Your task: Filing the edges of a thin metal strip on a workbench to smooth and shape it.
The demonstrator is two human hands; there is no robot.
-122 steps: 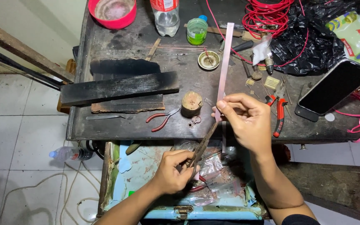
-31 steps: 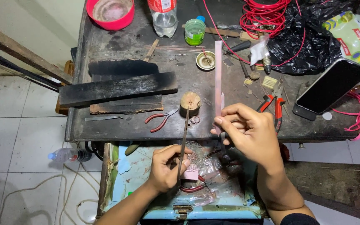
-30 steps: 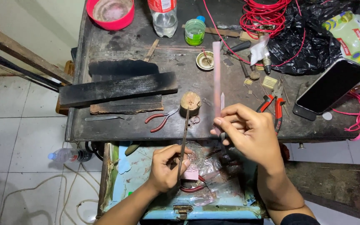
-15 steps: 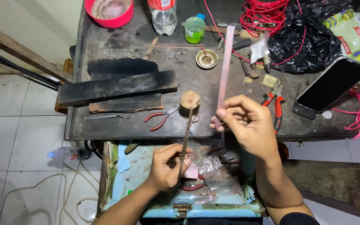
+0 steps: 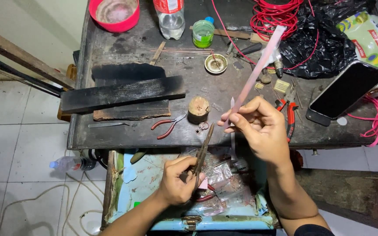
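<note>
Tilting pink strip [image 5: 259,61] rightward, right hand [image 5: 259,126] since upright.

Cut off by the top edge: round red plastic bowl [image 5: 113,15], clear plastic bottle [image 5: 170,17]. Hidden inside the right hand [image 5: 261,129]: long pale pink strip's [image 5: 259,66] lower end.

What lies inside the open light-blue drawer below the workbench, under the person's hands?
The drawer holds crumpled clear plastic bags and a red-handled tool partly showing. The left hand, gripping a dark file, covers whatever lies beneath it.
</note>
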